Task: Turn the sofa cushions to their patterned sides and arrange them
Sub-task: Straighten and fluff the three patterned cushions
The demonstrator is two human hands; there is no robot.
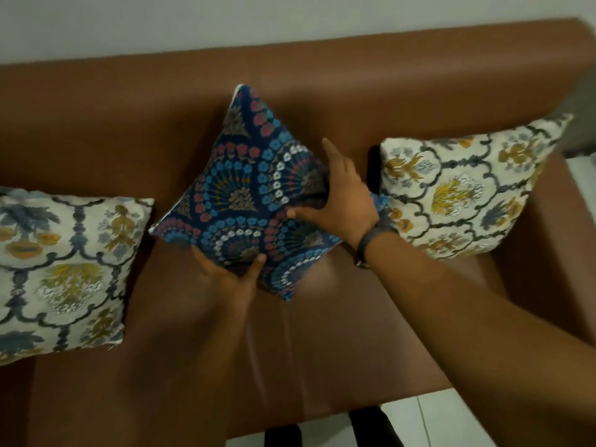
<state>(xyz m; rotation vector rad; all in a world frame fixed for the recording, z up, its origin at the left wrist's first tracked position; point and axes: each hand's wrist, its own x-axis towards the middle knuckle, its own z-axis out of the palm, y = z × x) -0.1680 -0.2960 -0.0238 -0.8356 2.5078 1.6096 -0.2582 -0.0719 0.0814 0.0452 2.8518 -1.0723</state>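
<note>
While the person leaned over the brown sofa (pixel 322 343), some things were hard to see. The cream cushion on the left (pixel 64 269) was cut off at the edge of the view, so only part of it showed. The far corner of the cream cushion on the right (pixel 464 188) looked blurry. The right corner of the blue cushion (pixel 245 195) was hidden behind a hand. The fingers of the left hand (pixel 232 275) were tucked under the blue cushion and could not be seen.

The left hand held the blue cushion from below, near its bottom corner, with the thumb pressed on top of the pattern. The right hand (pixel 342 201) lay spread on the cushion's right side, its fingers apart, and the cloth was bunched up under it. A dark band (pixel 367 243) sat on the right wrist. Both arms reached out over the seat.

The blue cushion was in the middle of the sofa, tipped like a diamond, its pattern facing up. It stood between the two cream cushions, which also showed their flowers.
</note>
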